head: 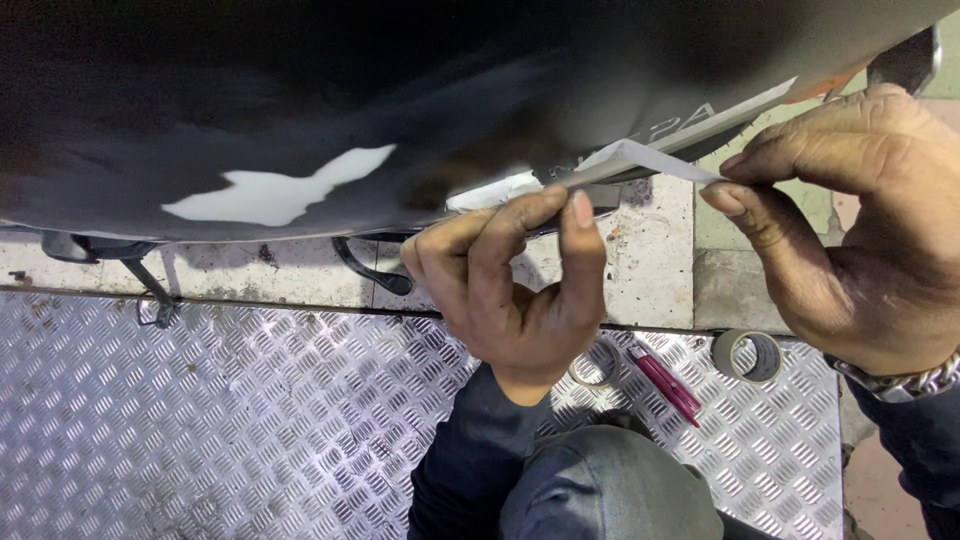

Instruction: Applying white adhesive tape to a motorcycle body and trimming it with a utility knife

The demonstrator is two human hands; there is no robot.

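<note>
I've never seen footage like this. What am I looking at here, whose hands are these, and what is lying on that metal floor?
There is no machine here: the one picture comes from a camera worn on a person's head, looking down at their own two bare hands. Above is a glossy black body panel, probably of a vehicle. The left hand presses a pale strip of tape against the panel's lower edge, while the right hand, with a metal watch band on its wrist, pinches the strip's free end between fingertips. Below, on the ribbed metal floor plate, lie two rolls of tape and a red tool, perhaps a cutter. The person's knee shows at the bottom.
</note>
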